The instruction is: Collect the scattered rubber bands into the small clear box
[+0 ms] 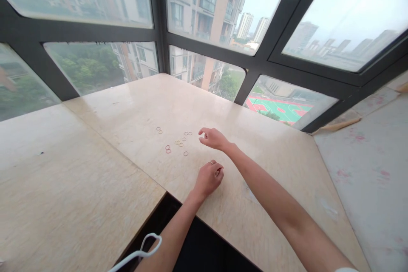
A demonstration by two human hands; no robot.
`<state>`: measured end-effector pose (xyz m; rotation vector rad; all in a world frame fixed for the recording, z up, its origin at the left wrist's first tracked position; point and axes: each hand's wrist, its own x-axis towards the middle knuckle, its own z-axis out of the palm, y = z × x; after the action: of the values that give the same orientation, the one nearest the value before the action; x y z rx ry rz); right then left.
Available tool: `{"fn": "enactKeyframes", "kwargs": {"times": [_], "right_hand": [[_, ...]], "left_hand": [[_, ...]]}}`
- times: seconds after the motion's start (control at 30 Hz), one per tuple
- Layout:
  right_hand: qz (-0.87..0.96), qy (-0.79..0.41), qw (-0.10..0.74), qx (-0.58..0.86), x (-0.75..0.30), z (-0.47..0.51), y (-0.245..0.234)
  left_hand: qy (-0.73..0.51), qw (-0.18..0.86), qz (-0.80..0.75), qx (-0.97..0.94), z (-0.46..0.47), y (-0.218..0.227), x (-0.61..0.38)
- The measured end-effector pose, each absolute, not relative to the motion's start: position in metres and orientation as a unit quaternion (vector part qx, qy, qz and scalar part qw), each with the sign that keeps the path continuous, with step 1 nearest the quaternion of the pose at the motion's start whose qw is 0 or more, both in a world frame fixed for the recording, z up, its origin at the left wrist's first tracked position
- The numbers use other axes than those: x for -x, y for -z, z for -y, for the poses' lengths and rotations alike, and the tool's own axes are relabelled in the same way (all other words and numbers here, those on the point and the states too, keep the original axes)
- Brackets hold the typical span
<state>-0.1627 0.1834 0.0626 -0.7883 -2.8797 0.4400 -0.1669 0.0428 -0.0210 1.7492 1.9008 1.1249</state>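
Note:
Several small thin rings lie flat on the pale stone-patterned surface; I cannot tell whether they are hair ties or rubber bands. A pinkish-red pair (168, 149) is closest to me on the left, and a yellowish cluster (179, 143) sits near the middle. Farther back are a dark and yellow pair (159, 130) and a brownish pair (188, 133). A single ring (185, 153) rests apart. My right hand (212, 138) hovers right of the brownish pair, thumb and forefinger apart, nothing visible between them. My left hand (209, 179), wearing a finger ring, is closed nearer me; its contents are hidden.
Dark-framed windows (204, 42) border the surface (134, 93) at the back. A white cord loop (151, 242) hangs by my left forearm, above a dark gap (210, 246) at the front edge. Clear plastic (250, 193) lies beside my right forearm. A flowered wall (366, 170) stands right.

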Motion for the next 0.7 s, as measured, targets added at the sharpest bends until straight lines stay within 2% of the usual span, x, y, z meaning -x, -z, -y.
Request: {"fn": "enactKeyframes", "kwargs": {"times": [0.3,0.5,0.7], "right_hand": [[0.965,-0.056,-0.072,0.247,0.230,-0.196,-0.038],[0.965,-0.051,-0.094,0.240,0.225,-0.201,-0.035],[0.960,-0.124,-0.096,0.233,0.207,-0.210,-0.037]], "left_hand": [[-0.376,0.147,-0.673,-0.620,-0.043,0.021,0.167],[-0.381,0.161,-0.672,-0.615,-0.044,0.021,0.167],[-0.397,0.164,-0.668,-0.608,-0.044,0.020,0.168]]}}
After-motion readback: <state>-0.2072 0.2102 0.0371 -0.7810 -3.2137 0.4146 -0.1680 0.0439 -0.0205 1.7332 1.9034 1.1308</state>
